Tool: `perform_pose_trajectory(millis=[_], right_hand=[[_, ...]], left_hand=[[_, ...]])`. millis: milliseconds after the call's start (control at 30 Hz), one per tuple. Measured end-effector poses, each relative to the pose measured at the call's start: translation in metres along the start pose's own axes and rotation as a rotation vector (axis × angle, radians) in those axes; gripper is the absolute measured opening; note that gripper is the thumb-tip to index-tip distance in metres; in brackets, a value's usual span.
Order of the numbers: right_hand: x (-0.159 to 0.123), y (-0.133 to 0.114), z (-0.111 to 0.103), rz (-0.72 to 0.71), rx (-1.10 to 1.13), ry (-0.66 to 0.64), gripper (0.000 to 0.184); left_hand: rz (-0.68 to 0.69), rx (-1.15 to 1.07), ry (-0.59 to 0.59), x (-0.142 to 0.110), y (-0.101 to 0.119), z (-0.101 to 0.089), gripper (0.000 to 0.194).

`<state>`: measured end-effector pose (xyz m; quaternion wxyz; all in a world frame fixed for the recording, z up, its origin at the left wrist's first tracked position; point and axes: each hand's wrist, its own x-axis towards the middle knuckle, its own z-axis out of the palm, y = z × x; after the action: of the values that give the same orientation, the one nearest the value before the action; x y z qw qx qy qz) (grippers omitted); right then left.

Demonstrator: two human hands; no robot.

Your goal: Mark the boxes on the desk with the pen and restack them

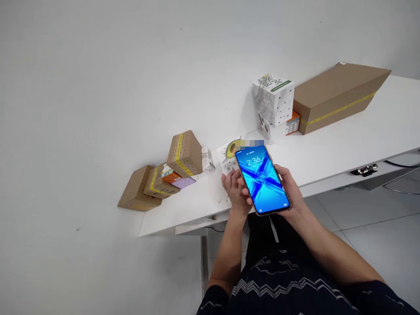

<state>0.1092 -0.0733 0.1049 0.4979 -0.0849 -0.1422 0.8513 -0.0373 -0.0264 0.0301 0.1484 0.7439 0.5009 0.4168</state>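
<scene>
A smartphone [264, 179] with a lit blue lock screen reading 2:36 rests in my right hand [293, 192]. The thumb lies along its right edge and the fingertips wrap round its left edge. Just left of the phone is my left hand [235, 190], its fingers loosely bent and apart, with no object visible in them. Beyond those fingers stands a white box with an avocado picture [231, 151], partly covered by the phone and hand. Whether my left fingertips touch this box, I cannot tell.
On the white table [344, 144], against the wall, brown cartons with yellow tape [185, 153] and smaller boxes are stacked at left. Farther right, a white dotted box [274, 98] sits on other boxes beside a long brown carton [341, 96]. A metal fitting [364, 169] shows under the front edge.
</scene>
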Motion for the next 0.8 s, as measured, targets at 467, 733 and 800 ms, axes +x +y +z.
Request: perform_pose_trajectory(millis=[467, 733, 800], right_hand=[[-0.051, -0.078, -0.117, -0.595, -1.026, 1.22, 0.045], [-0.045, -0.086, -0.169, -0.334, -2.155, 1.392, 0.053], [-0.041, -0.088, -0.178, -0.313, -2.281, 1.391, 0.052]], left_hand=[[0.331, 0.312, 0.22, 0.031, -0.008, -0.024, 0.027], [0.215, 0.456, 0.127, 0.092, -0.05, -0.047, 0.032], [0.148, 0.513, 0.111, 0.108, -0.058, -0.052, 0.031]])
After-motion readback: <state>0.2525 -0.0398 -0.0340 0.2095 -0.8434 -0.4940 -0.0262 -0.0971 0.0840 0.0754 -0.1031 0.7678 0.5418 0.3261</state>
